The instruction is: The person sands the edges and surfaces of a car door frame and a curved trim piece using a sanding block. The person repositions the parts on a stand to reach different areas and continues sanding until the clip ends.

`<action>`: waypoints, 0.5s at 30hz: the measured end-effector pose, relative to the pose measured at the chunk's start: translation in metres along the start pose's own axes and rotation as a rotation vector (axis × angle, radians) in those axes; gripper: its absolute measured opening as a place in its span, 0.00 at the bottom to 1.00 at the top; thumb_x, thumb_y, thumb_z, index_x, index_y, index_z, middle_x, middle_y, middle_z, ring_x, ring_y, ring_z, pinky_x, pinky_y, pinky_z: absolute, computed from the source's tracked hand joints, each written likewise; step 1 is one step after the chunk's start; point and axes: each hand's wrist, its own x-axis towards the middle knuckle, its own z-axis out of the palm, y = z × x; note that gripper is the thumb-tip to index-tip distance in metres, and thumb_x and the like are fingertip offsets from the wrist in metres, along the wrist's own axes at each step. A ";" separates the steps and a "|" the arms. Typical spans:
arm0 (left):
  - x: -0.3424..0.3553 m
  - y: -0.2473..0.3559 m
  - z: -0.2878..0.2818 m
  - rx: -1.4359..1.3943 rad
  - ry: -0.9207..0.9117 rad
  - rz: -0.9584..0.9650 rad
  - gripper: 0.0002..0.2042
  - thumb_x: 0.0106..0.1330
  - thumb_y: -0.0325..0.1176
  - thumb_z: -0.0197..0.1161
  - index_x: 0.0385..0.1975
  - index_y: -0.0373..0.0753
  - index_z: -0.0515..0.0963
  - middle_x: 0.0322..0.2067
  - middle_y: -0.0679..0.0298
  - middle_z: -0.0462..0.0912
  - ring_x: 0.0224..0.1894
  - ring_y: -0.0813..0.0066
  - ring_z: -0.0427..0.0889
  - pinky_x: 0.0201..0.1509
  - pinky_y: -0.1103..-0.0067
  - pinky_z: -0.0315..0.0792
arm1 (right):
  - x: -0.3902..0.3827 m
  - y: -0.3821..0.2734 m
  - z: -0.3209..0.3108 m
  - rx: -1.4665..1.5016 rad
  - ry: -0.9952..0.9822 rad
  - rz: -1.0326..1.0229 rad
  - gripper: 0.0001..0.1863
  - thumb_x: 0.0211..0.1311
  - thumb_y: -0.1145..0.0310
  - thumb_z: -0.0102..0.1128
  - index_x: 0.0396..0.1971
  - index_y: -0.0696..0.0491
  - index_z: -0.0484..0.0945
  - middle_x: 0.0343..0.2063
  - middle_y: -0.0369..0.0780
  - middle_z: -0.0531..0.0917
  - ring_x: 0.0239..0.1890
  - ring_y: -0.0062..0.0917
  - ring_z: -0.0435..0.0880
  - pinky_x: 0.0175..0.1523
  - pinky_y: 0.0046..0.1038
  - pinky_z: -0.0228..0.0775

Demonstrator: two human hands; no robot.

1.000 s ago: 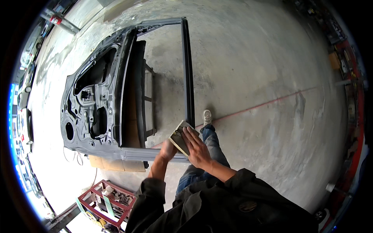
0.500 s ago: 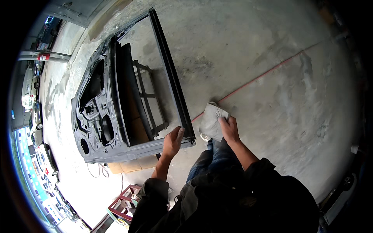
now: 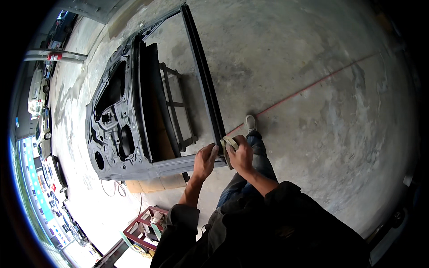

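right hand (image 3: 241, 156) closed around a folded sheet of abrasive paper (image 3: 229, 148), fingers curled over its top edge, the sheet pressed flat against the lower corner of the car door (image 3: 134, 129). left hand (image 3: 204, 161) just beside it, fingers bent and resting on the door's lower edge; whether it grips the edge or only steadies it cannot be told, and it holds nothing loose.

the sheet is pale on its visible face, thin and creased. judged from this, it is light and limp, bends to any contour, and is best held folded under the flat of the fingers, not pinched at a corner, where it would likely tear or slip.

the door is a bare, dark grey shell standing on edge on a metal stand (image 3: 176, 111), its window frame (image 3: 203, 76) rising toward the upper part of the view and its inner panel, with cut-outs, facing the person's left. it appears stiff and heavy, with thin sheet-metal edges that may be sharp; the solid lower rail and frame posts look the safest places to take hold.

flattened cardboard (image 3: 154, 183) lies beneath the door on the concrete floor (image 3: 313, 67), which a red line (image 3: 313, 85) crosses. a red rack (image 3: 143, 230) stands near the person's left side; the person's shoe (image 3: 250, 121) shows beyond the hands. parked cars (image 3: 42, 129) line the far left rim.
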 end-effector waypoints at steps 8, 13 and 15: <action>0.001 -0.001 0.005 0.048 0.027 -0.004 0.20 0.78 0.46 0.51 0.33 0.32 0.73 0.29 0.42 0.76 0.37 0.38 0.75 0.42 0.58 0.67 | 0.027 0.008 -0.003 0.051 -0.120 0.019 0.11 0.57 0.68 0.69 0.36 0.56 0.79 0.34 0.48 0.83 0.39 0.50 0.83 0.43 0.43 0.75; 0.002 -0.008 0.010 0.002 0.083 0.021 0.21 0.77 0.45 0.52 0.31 0.30 0.72 0.27 0.41 0.74 0.33 0.39 0.74 0.39 0.60 0.68 | 0.041 0.003 -0.010 0.093 -0.188 0.023 0.10 0.54 0.69 0.69 0.34 0.57 0.82 0.33 0.50 0.86 0.40 0.49 0.85 0.44 0.42 0.77; 0.004 -0.010 0.012 -0.064 0.070 -0.009 0.21 0.76 0.45 0.53 0.31 0.30 0.74 0.24 0.44 0.72 0.29 0.45 0.68 0.36 0.62 0.67 | 0.035 0.002 -0.019 -0.006 -0.257 0.042 0.11 0.54 0.68 0.69 0.35 0.57 0.82 0.32 0.51 0.86 0.40 0.49 0.85 0.45 0.42 0.77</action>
